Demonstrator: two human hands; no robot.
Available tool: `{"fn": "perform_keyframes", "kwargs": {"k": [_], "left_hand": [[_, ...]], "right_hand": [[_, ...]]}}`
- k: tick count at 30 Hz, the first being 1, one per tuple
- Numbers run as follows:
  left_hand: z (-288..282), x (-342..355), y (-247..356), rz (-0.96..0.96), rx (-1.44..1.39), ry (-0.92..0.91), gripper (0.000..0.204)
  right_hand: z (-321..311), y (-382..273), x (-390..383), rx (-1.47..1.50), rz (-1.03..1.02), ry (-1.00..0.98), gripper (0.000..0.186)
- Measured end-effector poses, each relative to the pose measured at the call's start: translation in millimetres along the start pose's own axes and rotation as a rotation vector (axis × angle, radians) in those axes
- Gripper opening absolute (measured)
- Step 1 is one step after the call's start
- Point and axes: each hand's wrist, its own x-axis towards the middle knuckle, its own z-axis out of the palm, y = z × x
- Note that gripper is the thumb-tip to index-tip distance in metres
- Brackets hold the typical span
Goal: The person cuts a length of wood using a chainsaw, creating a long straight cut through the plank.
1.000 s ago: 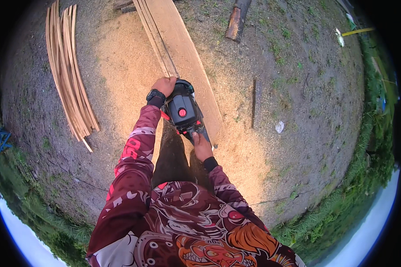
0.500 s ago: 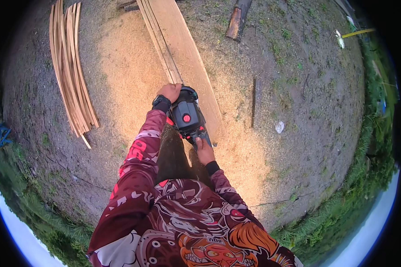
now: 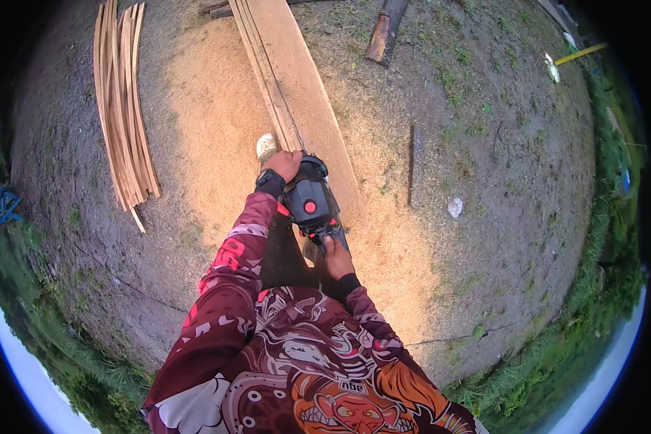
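A black chainsaw (image 3: 315, 195) with red controls lies along the lower end of a long wooden board (image 3: 304, 87), which has narrow strips cut along its left side; its bar is hard to make out. My left hand (image 3: 286, 165), a watch at the wrist, is closed round the saw's front handle at the upper left. My right hand (image 3: 338, 258) grips the rear handle, below and to the right, with the thumb on top. My white shoe (image 3: 266, 145) shows just left of the board, beside my left hand.
A bundle of cut strips (image 3: 123, 108) lies at the left. A dark log piece (image 3: 387, 32) and a narrow dark piece (image 3: 414, 165) lie right of the board, with a crumpled white item (image 3: 455, 207) farther right. Sawdust (image 3: 206, 94) covers the ground beside the board; greenery rings the edges.
Both hands and the chainsaw have moved down and to the right along the board, toward its near end. A white shoe has come into view beside my left hand.
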Motion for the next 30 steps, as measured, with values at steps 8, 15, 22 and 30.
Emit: {"fn": "perform_keyframes", "kwargs": {"k": [8,15,22,30], "left_hand": [[30.2,-46.7,38.2,0.036,0.003,-0.151,0.024],[62.9,-68.6,33.1,-0.276,-0.234,-0.087,0.048],[43.0,-9.9,-1.6,-0.197,-0.172,-0.063,0.055],[47.0,58.5,-66.2,-0.026,-0.029,0.011,0.037]], "right_hand": [[-15.8,47.7,-51.4,0.004,0.041,0.003,0.062],[-19.5,65.5,-70.1,-0.04,0.094,-0.045,0.059],[2.4,43.0,-12.6,-0.017,0.013,-0.022,0.065],[13.5,4.5,43.0,-0.055,-0.062,-0.008,0.068]]}}
